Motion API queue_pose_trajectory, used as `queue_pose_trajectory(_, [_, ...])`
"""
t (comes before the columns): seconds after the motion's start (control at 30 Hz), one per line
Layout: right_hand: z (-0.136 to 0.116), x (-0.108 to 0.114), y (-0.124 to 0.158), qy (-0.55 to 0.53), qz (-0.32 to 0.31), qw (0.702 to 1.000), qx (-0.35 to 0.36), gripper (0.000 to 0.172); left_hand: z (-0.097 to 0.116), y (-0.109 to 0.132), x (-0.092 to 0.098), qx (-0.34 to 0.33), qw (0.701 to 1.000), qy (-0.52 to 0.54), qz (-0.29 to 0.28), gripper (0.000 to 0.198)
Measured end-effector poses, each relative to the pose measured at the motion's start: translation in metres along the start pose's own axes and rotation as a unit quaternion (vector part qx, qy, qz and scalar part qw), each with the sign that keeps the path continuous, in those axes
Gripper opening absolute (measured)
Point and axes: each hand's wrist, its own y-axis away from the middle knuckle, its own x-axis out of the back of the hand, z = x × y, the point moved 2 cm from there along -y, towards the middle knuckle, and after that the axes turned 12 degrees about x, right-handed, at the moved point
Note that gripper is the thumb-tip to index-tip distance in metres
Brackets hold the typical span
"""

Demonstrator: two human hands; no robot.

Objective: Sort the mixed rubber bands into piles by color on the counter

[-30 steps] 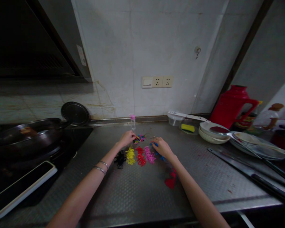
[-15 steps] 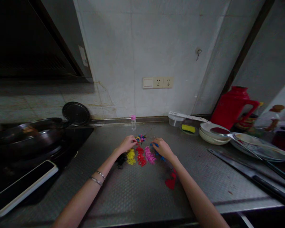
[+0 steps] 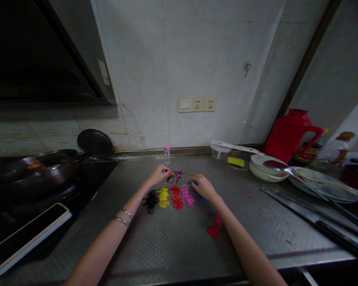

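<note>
Small piles lie in a row on the metal counter [image 3: 155, 246]: black [image 3: 150, 200], yellow [image 3: 164, 197], red [image 3: 177, 198], pink [image 3: 187, 196] and blue [image 3: 201, 198]. Behind them is a mixed-colour pile [image 3: 174, 175]. My left hand [image 3: 160, 174] is at that pile's left edge, its fingers pinched; whatever they hold is too small to name. Over the blue pieces rests my right hand [image 3: 202, 186], fingers curled together and partly covering them. A clear bottle with a pink cap [image 3: 166, 155] stands behind the mixed pile. A red heart-shaped item [image 3: 214, 229] lies beside my right forearm.
To the left are a pan [image 3: 32, 171] on the stove and a white-edged phone-like object [image 3: 30, 238]. On the right stand a plastic tub [image 3: 220, 151], a yellow sponge [image 3: 235, 162], bowls [image 3: 267, 171], a red thermos [image 3: 289, 135] and a long knife-like tool [image 3: 298, 210].
My left hand has moved slightly up and left, uncovering more of the black and mixed piles. My right hand has stayed by the blue pieces.
</note>
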Motion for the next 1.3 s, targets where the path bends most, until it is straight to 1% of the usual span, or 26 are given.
queue_pose_trajectory(0.13, [-0.001, -0.001, -0.001, 0.002, 0.001, 1.000, 0.001, 0.027, 0.010, 0.007, 0.008, -0.003, 1.000, 0.025, -0.008, 0.022])
queue_pose_trajectory(0.27, [-0.001, -0.001, 0.000, 0.001, 0.005, 1.000, 0.009, 0.028, 0.015, 0.021, 0.008, -0.004, 0.999, 0.043, -0.021, 0.023])
queue_pose_trajectory(0.4, [-0.001, -0.001, 0.000, 0.002, -0.001, 1.000, 0.005, 0.028, 0.016, 0.038, 0.001, -0.012, 0.997, 0.063, -0.039, 0.023])
queue_pose_trajectory(0.57, [0.000, -0.002, 0.001, 0.005, -0.004, 1.000, -0.004, 0.027, 0.016, 0.052, -0.012, 0.001, 0.996, 0.062, -0.068, 0.021])
queue_pose_trajectory(0.7, [0.001, -0.003, 0.001, 0.001, -0.004, 1.000, -0.004, 0.028, 0.017, 0.056, -0.016, 0.005, 0.995, 0.058, -0.082, 0.018])
queue_pose_trajectory(0.97, [0.002, -0.004, 0.002, -0.003, 0.000, 1.000, -0.002, 0.028, 0.019, 0.060, -0.016, 0.023, 0.993, 0.046, -0.103, 0.012])
queue_pose_trajectory(1.1, [0.002, -0.004, 0.002, -0.002, -0.005, 1.000, -0.003, 0.028, 0.019, 0.061, -0.018, 0.014, 0.992, 0.044, -0.121, 0.011])
queue_pose_trajectory(1.2, [0.002, -0.004, 0.002, 0.000, -0.008, 1.000, -0.004, 0.028, 0.018, 0.061, -0.018, 0.000, 0.992, 0.052, -0.114, 0.012])
queue_pose_trajectory(1.3, [0.002, -0.004, 0.002, 0.001, -0.013, 1.000, -0.009, 0.028, 0.013, 0.059, -0.015, -0.001, 0.995, 0.062, -0.081, 0.015])
